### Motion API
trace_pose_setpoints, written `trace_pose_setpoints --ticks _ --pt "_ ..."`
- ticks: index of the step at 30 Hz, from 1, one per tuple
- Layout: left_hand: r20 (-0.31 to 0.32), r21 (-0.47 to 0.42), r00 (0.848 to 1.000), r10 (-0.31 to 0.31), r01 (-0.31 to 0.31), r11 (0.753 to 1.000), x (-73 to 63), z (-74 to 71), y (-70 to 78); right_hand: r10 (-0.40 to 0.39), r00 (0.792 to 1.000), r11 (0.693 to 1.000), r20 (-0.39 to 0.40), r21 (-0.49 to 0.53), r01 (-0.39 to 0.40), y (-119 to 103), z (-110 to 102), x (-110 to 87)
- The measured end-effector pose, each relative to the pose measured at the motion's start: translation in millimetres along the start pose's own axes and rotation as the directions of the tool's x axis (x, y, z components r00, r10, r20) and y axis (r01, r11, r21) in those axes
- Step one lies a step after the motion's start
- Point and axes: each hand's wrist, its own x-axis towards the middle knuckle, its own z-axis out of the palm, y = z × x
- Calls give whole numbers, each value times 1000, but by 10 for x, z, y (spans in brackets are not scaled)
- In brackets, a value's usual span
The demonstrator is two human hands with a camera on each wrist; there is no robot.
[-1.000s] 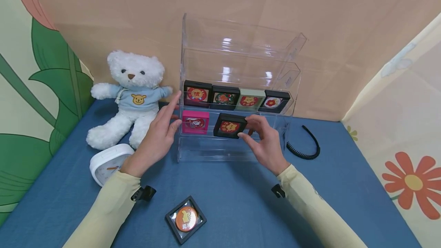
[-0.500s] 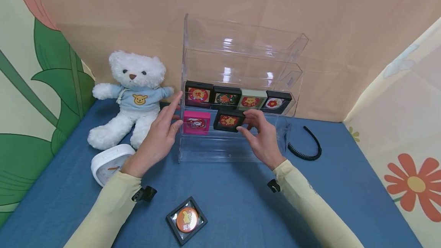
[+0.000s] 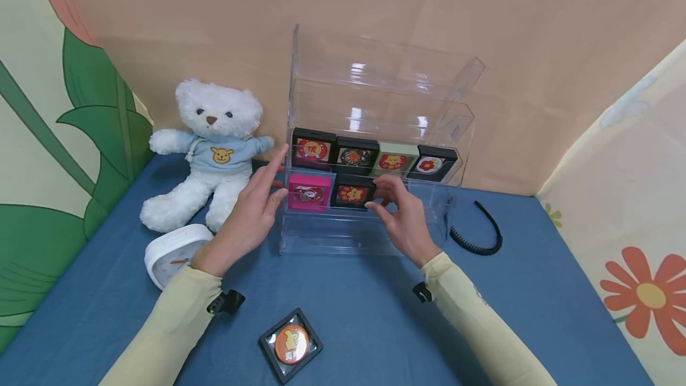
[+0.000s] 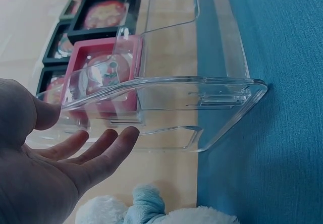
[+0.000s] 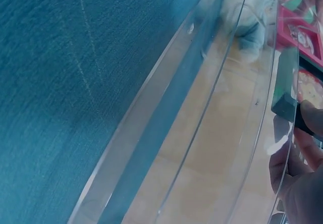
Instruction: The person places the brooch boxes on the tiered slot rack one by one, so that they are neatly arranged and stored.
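A clear acrylic display rack (image 3: pixel 354 249) with several tiers stands on the blue cloth. On its second tier from the bottom, my right hand (image 3: pixel 404 219) pinches the right side of a black display case (image 3: pixel 351 193) with a red and gold badge. That case sits upright just right of a pink display case (image 3: pixel 309 193). My left hand (image 3: pixel 246 219) lies along the rack's left side with its fingers stretched out, and in the left wrist view the thumb is near the front edge of the clear side panel (image 4: pixel 166 85).
Several display cases, including a pale green one (image 3: pixel 395 159), fill the tier above. A white teddy bear (image 3: pixel 218 153) and a white clock (image 3: pixel 174 255) stand left. A black case with an orange badge (image 3: pixel 291 345) lies in front. A black coiled cord (image 3: pixel 485 249) lies right.
My right hand has moved the black case left and back, straightening it beside the pink case. My left hand stays at the rack's side. The head view has shifted slightly.
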Motion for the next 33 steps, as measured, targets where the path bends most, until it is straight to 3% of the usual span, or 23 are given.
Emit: trace_pose_setpoints --ticks 11,33 --pt "12 12 1000 -11 11 1000 4 28 11 20 999 1000 31 19 -21 21 21 -32" --pt "1 11 1000 6 -6 1000 1 1 15 -32 997 999 76 40 29 21 3 -32"
